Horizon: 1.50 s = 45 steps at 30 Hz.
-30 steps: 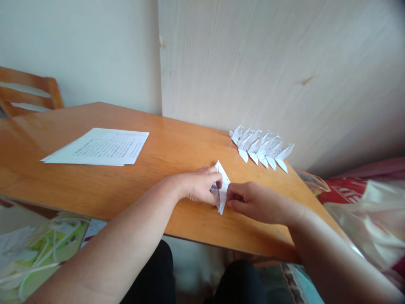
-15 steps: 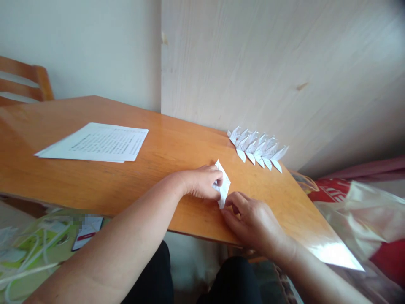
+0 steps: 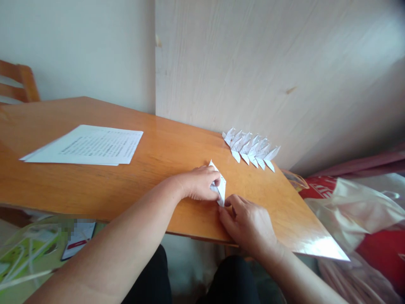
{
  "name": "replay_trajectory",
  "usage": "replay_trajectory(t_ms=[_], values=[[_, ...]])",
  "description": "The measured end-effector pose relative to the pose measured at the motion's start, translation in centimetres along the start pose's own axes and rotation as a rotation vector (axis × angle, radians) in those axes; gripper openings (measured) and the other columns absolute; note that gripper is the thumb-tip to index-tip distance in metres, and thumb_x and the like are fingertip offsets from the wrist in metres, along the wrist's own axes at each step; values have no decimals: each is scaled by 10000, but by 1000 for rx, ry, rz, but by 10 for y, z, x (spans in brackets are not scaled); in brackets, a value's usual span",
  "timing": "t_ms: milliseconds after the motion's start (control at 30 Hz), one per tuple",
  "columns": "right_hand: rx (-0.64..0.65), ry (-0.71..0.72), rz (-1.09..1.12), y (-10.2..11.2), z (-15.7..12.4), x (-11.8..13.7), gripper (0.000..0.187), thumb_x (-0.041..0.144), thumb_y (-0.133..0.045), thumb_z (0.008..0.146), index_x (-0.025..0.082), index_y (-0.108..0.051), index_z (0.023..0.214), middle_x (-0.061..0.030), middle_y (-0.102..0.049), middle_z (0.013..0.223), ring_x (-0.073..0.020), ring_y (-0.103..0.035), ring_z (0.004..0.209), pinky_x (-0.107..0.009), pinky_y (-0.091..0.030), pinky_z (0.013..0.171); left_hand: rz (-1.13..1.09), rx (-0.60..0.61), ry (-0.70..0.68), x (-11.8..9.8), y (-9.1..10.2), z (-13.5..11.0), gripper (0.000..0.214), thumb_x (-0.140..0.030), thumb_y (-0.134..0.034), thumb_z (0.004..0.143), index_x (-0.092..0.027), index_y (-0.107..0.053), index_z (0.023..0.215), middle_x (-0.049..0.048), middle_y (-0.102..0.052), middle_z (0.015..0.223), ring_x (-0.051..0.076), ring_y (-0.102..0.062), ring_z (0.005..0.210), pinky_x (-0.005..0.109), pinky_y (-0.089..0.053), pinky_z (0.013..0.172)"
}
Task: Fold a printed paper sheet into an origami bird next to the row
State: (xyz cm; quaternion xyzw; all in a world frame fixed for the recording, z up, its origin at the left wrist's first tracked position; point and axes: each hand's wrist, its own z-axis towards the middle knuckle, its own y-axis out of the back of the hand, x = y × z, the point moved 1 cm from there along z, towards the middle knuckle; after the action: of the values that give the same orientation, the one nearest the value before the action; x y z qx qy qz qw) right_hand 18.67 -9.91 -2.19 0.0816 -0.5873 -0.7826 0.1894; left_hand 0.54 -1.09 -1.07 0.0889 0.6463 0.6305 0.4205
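Seeing sheets at left, folded pieces behind | pinching paper shape with left hand | gripping its lower tip with curled right hand

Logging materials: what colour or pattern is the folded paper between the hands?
The folded paper is white with small dark printed text, best seen in the head view.

Bare left hand, bare right hand, uncovered forearms, black trousers on both legs
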Motion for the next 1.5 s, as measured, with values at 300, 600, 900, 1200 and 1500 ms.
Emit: replay_trajectory(t_ms=[300, 600, 900, 1200, 1500], values=[[22, -141, 45, -1, -6, -17, 162, 327, -508, 911, 232, -639, 911, -13, -690, 719, -187, -652, 656, -269, -332, 573, 22, -144, -163, -12, -7, 8, 254, -251, -677, 705, -213, -631, 952, 73, -596, 1074, 265, -538, 1035, 380, -418, 920], [-2, -261, 295, -1, -2, -32, 146, 313, -522, 901, 240, -648, 902, 3, -694, 729, -164, -626, 634, -260, -366, 585, 8, -117, -206, -15, -21, 10, 216, -217, -605, 816, -297, -697, 995, 2, -703, 1020, 258, -570, 1090, 595, -132, 1118], [8, -447, 868, -7, 16, -35, 210, 321, -583, 857, 178, -623, 1006, 0, -670, 661, -159, -614, 590, -260, -411, 552, 52, -297, -138, -12, -15, 15, 145, -259, -624, 844, -270, -697, 969, 2, -703, 973, 211, -605, 966, 376, -388, 909], [-19, -504, 1319, -10, 31, -29, 196, 329, -670, 798, 150, -647, 874, -20, -666, 677, -107, -561, 558, -218, -295, 474, 14, -376, -96, -12, -11, 14, 117, -283, -637, 852, -264, -678, 960, -11, -688, 942, 198, -599, 923, 356, -409, 873], [-62, -504, 1399, -14, 31, -28, 181, 328, -697, 790, 156, -645, 812, 0, -657, 624, -61, -457, 461, -217, -268, 457, 7, -385, -104, -12, -11, 14, 120, -281, -644, 847, -265, -664, 964, -8, -684, 983, 204, -589, 965, 364, -400, 890]])
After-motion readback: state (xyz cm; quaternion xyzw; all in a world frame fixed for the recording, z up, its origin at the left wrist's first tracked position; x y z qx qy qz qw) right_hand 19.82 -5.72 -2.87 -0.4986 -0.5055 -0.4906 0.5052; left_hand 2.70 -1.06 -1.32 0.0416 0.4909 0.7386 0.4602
